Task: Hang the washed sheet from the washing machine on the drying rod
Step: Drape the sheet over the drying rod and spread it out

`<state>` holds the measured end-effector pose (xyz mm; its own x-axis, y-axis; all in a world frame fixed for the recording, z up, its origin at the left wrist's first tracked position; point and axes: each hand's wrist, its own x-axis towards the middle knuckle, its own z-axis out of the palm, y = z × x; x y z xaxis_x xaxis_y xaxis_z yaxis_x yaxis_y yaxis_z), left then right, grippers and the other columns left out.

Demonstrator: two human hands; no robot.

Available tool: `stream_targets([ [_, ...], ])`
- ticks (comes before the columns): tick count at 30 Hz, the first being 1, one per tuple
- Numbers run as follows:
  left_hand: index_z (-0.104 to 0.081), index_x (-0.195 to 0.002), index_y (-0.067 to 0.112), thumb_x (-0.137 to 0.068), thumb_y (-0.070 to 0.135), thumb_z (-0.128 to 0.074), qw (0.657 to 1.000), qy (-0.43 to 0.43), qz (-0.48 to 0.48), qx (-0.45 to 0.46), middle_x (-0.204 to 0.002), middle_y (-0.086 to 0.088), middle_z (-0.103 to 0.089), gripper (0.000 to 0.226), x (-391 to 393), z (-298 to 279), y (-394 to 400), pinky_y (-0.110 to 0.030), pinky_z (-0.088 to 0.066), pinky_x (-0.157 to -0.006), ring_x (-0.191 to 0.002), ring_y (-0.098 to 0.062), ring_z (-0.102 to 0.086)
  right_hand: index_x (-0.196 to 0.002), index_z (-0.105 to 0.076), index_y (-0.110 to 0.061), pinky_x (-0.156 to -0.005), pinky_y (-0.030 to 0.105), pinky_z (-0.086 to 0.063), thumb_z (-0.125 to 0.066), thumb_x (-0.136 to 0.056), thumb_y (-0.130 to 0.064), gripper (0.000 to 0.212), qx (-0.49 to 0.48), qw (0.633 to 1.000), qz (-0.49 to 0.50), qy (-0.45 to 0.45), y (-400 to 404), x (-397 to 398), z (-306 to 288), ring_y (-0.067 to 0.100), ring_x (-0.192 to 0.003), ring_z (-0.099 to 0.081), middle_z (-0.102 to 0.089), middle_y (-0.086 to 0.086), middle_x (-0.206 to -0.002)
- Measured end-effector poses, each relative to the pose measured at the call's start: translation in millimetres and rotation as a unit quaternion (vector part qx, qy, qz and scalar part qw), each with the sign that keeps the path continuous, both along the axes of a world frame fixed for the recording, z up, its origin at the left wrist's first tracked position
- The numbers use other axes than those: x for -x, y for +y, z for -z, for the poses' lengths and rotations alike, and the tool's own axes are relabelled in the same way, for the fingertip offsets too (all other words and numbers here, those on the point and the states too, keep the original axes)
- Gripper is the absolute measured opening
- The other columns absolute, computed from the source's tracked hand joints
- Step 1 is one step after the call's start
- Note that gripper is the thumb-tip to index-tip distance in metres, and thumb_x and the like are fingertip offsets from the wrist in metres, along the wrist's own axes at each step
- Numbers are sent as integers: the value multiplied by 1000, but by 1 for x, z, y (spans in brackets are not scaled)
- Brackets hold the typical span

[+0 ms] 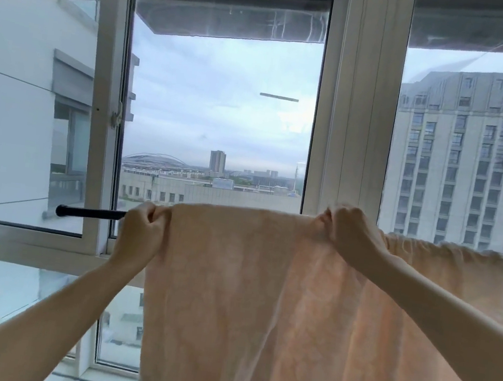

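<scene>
Tall windows (220,99) with city blocks beyond back a black drying rod (91,212). Draped over it hangs the peach sheet (262,301). The left hand (143,225) pinches its top edge at the left end; the right hand (352,230) grips a bunched fold further along. Sliding both hands apart along the rod should flatten the gathers. No containers show.
</scene>
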<state>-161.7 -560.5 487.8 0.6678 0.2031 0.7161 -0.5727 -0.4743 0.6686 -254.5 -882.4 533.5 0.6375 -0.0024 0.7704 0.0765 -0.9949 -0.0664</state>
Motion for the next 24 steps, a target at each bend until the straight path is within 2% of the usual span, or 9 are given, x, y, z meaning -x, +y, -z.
stream_targets([
  [4,-63,-79,5,-95,16,-54,999,-5,-49,9,-65,-8,-59,21,-13,-6,23,-30,-39,-58,-62,-23,-54,-79,-53,-9,-62,41,-54,-48,-97,-20,22,-46,997,67,-10,-61,16,0,19,-61,-57,-57,5,-73],
  [6,-65,-83,5,-95,15,-54,998,0,-63,17,-64,-7,-58,19,-17,-7,31,-30,-40,-57,-61,-23,-54,-80,-55,-9,-64,39,-54,-48,-97,-19,21,-65,993,102,-4,-88,25,0,19,-63,-58,-61,7,-76],
  [9,-68,-86,2,-94,15,-54,997,-11,-82,2,-66,-9,-62,21,-18,-6,34,-35,-48,-63,-62,-27,-58,-79,-59,-11,-62,30,-48,-55,-95,-18,18,-56,992,112,3,-105,38,-3,15,-63,-58,-63,4,-73],
  [12,-70,-89,0,-94,16,-55,995,-43,-92,-21,-73,-14,-67,21,-15,-6,30,-38,-50,-68,-69,-31,-60,-84,-67,-11,-64,32,-53,-59,-92,-16,12,-22,994,102,10,-96,41,-5,16,-65,-62,-68,3,-75],
  [15,-68,-86,0,-94,14,-55,992,-57,-101,-44,-68,-13,-64,21,-13,-3,28,-31,-43,-60,-63,-29,-58,-87,-68,-10,-65,35,-57,-56,-90,-11,12,-15,997,74,8,-78,37,-5,17,-64,-64,-69,5,-77],
  [17,-64,-82,1,-94,14,-54,992,-53,-103,-46,-66,-11,-60,20,-13,0,29,-28,-37,-56,-62,-28,-56,-92,-68,-8,-64,35,-58,-56,-89,-10,12,-10,999,51,11,-63,31,-4,16,-64,-64,-69,6,-79],
  [21,-57,-79,2,-92,13,-56,993,-38,-106,-31,-70,-11,-57,17,-11,5,30,-31,-36,-59,-68,-28,-55,-105,-65,-7,-60,26,-56,-56,-89,-7,18,-4,1000,-12,21,-26,16,0,11,-63,-64,-70,7,-89],
  [24,-54,-85,1,-94,16,-52,995,3,-95,-15,-69,-7,-53,18,-8,6,28,-33,-35,-60,-73,-31,-54,-101,-66,-10,-68,29,-57,-53,-92,-12,16,19,997,-75,20,4,2,5,12,-71,-64,-70,5,-93],
])
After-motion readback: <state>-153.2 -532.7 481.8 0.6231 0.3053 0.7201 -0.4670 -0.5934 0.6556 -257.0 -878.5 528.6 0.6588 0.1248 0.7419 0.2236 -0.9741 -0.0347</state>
